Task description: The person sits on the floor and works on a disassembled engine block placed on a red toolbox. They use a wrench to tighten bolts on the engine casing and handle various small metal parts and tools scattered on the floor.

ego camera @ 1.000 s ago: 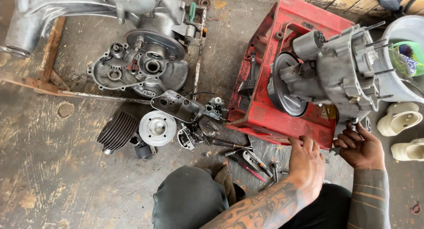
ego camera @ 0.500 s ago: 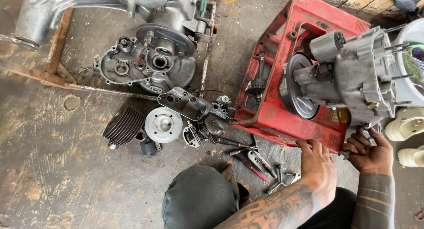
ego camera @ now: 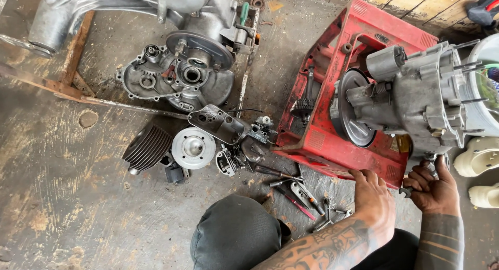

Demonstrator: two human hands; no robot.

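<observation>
Head view: since a second ago both hands have closed in under the grey engine block (ego camera: 416, 98) that sits on the red crate (ego camera: 332, 145). The left hand (ego camera: 375, 197) now lies flat against the crate's near edge, its grip gripping nothing, while the right hand (ego camera: 434, 189) is curled round a small fitting at the block's underside, so the work has narrowed to that fitting. The crate holds the block and a dark gear shaft (ego camera: 304, 101) left of it; nearer than the crate, loose hand tools (ego camera: 299, 189) lie on the floor (ego camera: 62, 207).

One grey engine block (ego camera: 416, 98); one red crate (ego camera: 332, 140); one finned cylinder (ego camera: 148, 148); two hands (ego camera: 374, 197); two pale shoes (ego camera: 481, 155).
</observation>
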